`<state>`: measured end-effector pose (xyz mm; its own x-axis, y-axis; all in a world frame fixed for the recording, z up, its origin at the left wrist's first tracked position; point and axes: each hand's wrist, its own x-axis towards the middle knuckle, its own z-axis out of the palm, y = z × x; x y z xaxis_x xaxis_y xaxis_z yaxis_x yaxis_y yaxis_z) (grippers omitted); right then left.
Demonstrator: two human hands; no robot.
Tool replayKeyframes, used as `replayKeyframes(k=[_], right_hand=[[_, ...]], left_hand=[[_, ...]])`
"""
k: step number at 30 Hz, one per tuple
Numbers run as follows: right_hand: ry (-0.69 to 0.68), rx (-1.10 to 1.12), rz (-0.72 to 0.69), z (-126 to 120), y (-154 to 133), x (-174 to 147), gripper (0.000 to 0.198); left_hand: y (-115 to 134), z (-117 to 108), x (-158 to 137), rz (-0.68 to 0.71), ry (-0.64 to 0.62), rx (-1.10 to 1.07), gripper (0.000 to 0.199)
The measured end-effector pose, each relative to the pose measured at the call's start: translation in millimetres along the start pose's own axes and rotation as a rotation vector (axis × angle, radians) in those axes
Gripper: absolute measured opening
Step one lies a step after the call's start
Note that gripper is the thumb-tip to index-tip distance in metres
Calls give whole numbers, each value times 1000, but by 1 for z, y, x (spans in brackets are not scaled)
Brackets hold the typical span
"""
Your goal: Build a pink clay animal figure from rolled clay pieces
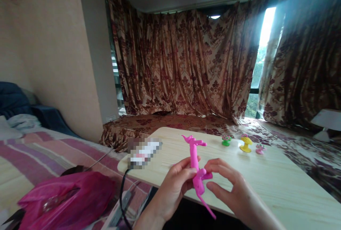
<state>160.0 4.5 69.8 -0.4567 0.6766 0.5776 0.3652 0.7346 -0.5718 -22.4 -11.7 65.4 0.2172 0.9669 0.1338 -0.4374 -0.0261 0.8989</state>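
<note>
A pink animal figure (195, 157) with a long body, stubby limbs and a thin tail is held upright over the near edge of the table. My left hand (177, 178) pinches its lower body between thumb and fingers. Beside it on the right, my right hand (229, 184) has its fingers curved and its thumb apart, close around a short pink limb. Whether its fingertips touch the figure I cannot tell. What the figure is made of is unclear.
On the wooden table (266, 176) stand a green figure (226, 140), a yellow one (245, 144) and a small pink one (260, 148). A blurred-out device (146, 152) with a black cable lies at left. A magenta bag (69, 198) rests on the striped bed (53, 152).
</note>
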Motion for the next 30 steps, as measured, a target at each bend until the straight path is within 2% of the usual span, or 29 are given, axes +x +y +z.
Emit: replayKeyframes(k=[3,7,11,15,18,20,25,30], right_hand=[[160,-207,-38,-3,7,1,31],[128,-398,-162,9,0,13,28],[149,-467,-117,26,-3,25,30],[143,-367,-30,33,13,29,35],[166,-145,87,29,35,35,26],[165,-9,176,23,54,43,20],[73,77,291,17,103,71,19],[2,106,414,36,135,83,22]], left_hand=[[-6,0,11,144,172,127,30],[-25,-2,31,230,288,211,37],[-42,0,44,292,307,214,35],[-46,6,47,290,277,213,33],[-46,8,39,234,232,245,37],[-47,4,27,220,253,280,42],[-53,-32,-12,206,423,419,41],[-53,-66,-34,228,594,477,35]])
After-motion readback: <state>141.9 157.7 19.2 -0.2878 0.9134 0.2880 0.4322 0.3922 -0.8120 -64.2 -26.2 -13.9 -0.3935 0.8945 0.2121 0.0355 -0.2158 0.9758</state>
